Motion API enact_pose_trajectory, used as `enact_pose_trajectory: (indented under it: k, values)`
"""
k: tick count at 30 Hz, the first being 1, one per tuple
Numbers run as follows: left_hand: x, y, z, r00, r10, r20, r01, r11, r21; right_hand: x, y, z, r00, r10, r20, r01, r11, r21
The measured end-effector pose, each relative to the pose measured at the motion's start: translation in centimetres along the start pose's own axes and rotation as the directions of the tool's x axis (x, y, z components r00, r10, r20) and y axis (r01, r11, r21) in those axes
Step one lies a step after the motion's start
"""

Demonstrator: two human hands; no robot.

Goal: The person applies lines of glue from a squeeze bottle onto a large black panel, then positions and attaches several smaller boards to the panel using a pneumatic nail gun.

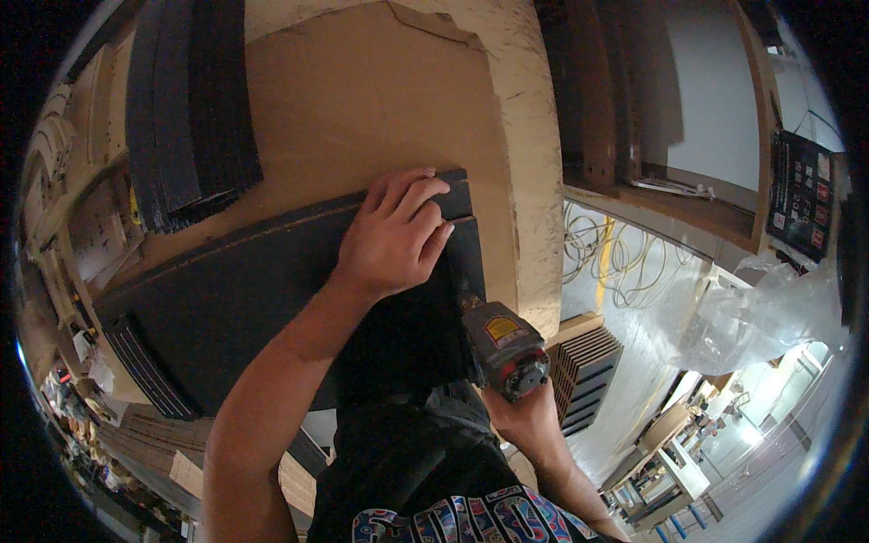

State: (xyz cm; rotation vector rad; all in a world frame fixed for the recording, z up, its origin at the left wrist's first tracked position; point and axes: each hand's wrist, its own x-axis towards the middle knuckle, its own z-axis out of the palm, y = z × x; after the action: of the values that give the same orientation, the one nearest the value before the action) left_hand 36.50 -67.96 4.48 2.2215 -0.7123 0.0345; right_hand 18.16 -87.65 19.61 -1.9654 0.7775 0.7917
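A large black panel (272,281) lies across the work surface in front of me, with a narrow raised strip along its far edge. My left hand (394,226) rests on the panel near its far right corner, fingers apart, slightly bent and pressing down. At the panel's right end is a grey nail gun (503,348) with a yellow label, its nose against or very close to the panel's edge. Beneath its body, my right hand (525,412) is closed around the handle; most of the fingers are hidden.
Brown cardboard (380,100) covers the work surface. Stacked black strips (190,118) lie at the far left, and more black strips (149,366) sit on the panel's left end. A slatted stack (587,376), coiled hoses (625,262) and clear plastic wrap (733,326) are to the right.
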Motion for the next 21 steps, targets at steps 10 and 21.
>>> enact_pose_trajectory:
  k: [10, 21]
  values:
    - [0.2, 0.2, -0.3, 1.0, -0.001, -0.01, 0.002, 1.0, 0.017, -0.6, -0.4, 0.4, 1.0, -0.006, 0.003, 0.006, 1.0, -0.028]
    - [-0.1, 0.5, 0.8, 0.998, 0.05, -0.027, -0.049, 0.997, 0.063, -2.7, 0.5, -4.6, 0.985, 0.134, -0.109, -0.132, 0.991, 0.025]
